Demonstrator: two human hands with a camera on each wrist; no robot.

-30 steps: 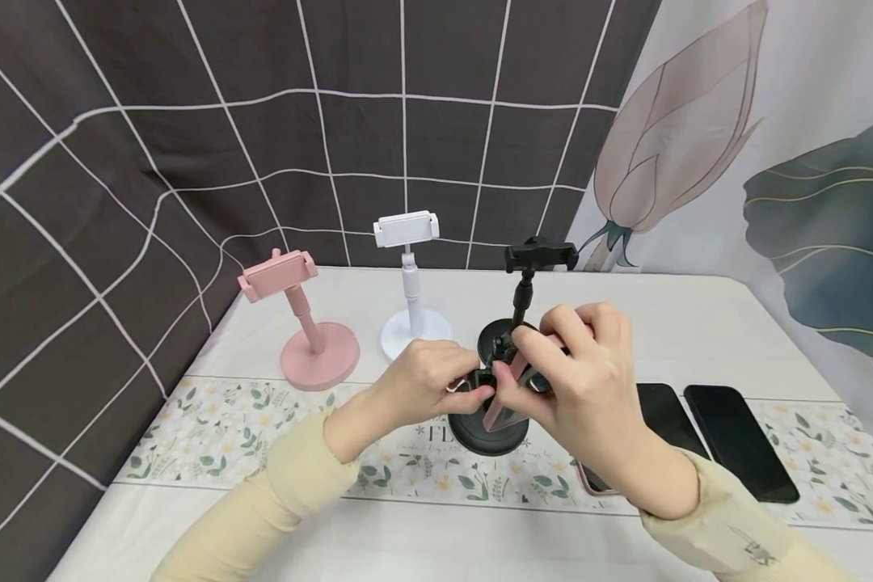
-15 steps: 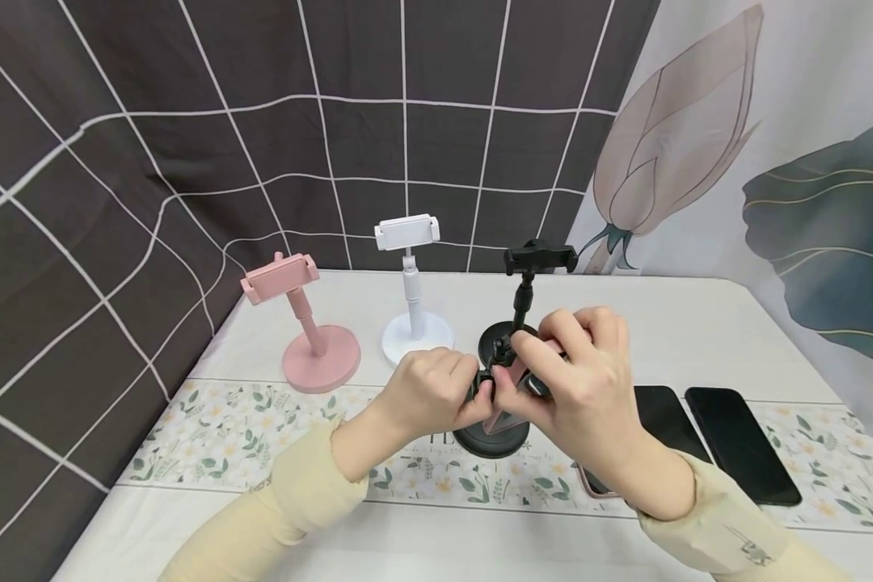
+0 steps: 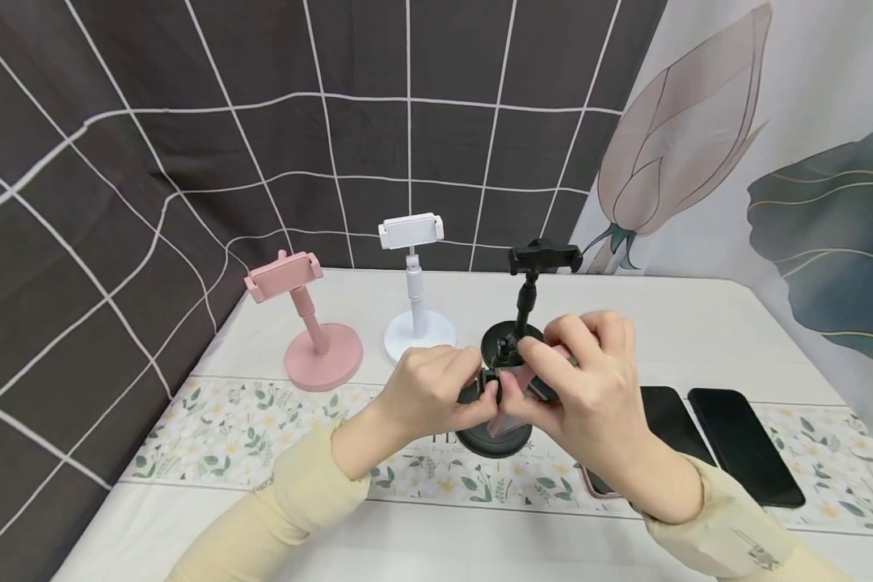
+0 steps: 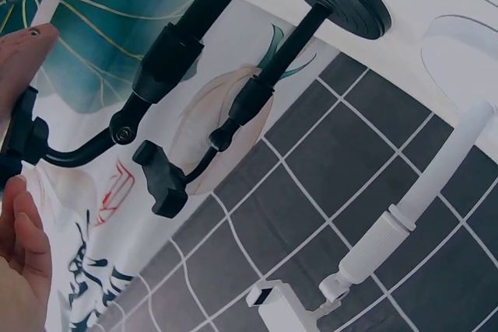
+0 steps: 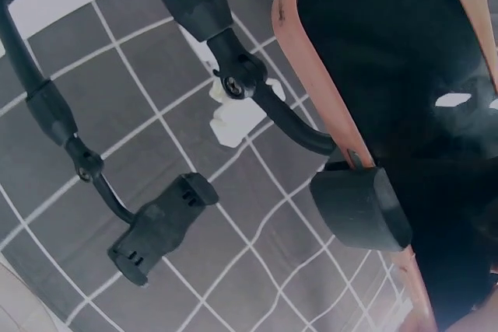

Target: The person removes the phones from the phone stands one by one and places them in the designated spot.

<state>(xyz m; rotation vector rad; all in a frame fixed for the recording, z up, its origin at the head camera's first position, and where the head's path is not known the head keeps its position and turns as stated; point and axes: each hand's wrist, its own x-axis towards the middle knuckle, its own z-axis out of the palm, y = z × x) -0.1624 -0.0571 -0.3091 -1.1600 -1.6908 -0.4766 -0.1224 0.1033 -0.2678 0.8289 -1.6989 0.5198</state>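
My right hand grips a phone in a pink case, held at a slant over the nearer black phone stand. The stand's black clamp overlaps the phone's edge in the right wrist view. My left hand pinches the clamp from the left, thumb and fingers close to the right thumb. In the left wrist view, the clamp sits between the left fingertips and the phone's case. Both hands hide much of the phone in the head view.
Behind stands a second black phone stand. A white phone stand and a pink phone stand are to the left. Two phones lie at right: one black phone, and another phone partly under the right forearm.
My left hand has moved slightly right, and its fingers have curled more closely at the clamp. The right hand keeps its grip on the phone, which has barely shifted.
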